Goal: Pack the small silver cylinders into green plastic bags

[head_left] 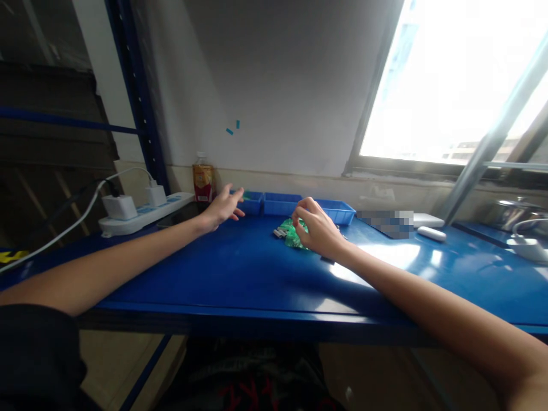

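Note:
My left hand (223, 208) is at the front of the left blue bin (256, 204), its fingers spread and nothing visible in its grip. A blurred bit of green shows at that bin, just beyond the fingertips. Over a small heap of shiny green pieces (295, 238) is my right hand (317, 229), its fingers curled and the thumb drawn toward the index finger. Whatever the right fingertips pinch, if anything, is too small to make out. Small grey pieces (280, 232) lie at the heap's left edge. Part of the heap is hidden behind the right hand.
A middle bin (282, 204) and a right bin (338, 212) line the wall. A power strip (145, 213) with plugged chargers and a bottle (202, 181) stand left. At right are a flat dark object (381, 222), a white case (431, 233) and a metal pot (516, 214).

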Demonstrator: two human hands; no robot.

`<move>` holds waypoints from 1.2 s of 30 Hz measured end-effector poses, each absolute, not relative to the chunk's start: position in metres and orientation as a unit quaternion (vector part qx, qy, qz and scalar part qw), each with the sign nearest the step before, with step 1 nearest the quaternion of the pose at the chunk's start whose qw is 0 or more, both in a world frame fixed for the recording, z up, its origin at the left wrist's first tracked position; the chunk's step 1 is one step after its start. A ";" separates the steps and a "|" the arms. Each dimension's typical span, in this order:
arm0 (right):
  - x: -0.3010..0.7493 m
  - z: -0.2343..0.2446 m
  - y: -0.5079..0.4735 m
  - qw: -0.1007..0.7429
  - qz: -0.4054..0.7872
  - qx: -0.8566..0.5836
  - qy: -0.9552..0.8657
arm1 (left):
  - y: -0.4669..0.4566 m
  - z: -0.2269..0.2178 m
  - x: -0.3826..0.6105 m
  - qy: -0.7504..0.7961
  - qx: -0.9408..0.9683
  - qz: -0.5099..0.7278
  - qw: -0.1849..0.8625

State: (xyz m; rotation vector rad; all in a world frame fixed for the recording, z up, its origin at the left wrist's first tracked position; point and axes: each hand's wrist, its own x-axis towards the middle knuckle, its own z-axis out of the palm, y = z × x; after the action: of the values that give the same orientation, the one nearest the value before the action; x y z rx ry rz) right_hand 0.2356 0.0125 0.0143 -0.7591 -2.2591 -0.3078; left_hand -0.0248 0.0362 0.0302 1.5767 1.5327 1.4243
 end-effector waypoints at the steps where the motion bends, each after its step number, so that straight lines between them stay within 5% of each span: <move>1: 0.237 0.014 0.016 0.363 -0.121 -0.302 -0.873 | 0.030 0.021 -0.022 0.562 0.635 0.490 0.204; 5: 0.239 0.009 0.025 0.355 -0.121 -0.318 -0.871 | 0.010 -0.003 -0.002 0.448 0.832 0.326 0.008; 9: 0.235 0.004 0.023 0.330 -0.121 -0.304 -0.885 | 0.009 -0.005 0.010 0.358 0.907 0.216 -0.044; 27: 0.222 0.007 -0.008 0.271 -0.061 -0.285 -0.917 | -0.007 -0.001 0.014 0.385 0.871 0.268 0.146; 36: 0.228 0.007 -0.003 0.240 -0.072 -0.276 -0.928 | -0.018 0.005 0.018 0.345 0.911 0.205 0.099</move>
State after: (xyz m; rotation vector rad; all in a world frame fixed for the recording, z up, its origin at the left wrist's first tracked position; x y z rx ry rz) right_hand 0.2276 -0.0033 0.0073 -0.7554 -2.5405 -0.1961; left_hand 0.0176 -0.0183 0.0051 2.6934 1.0215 0.6051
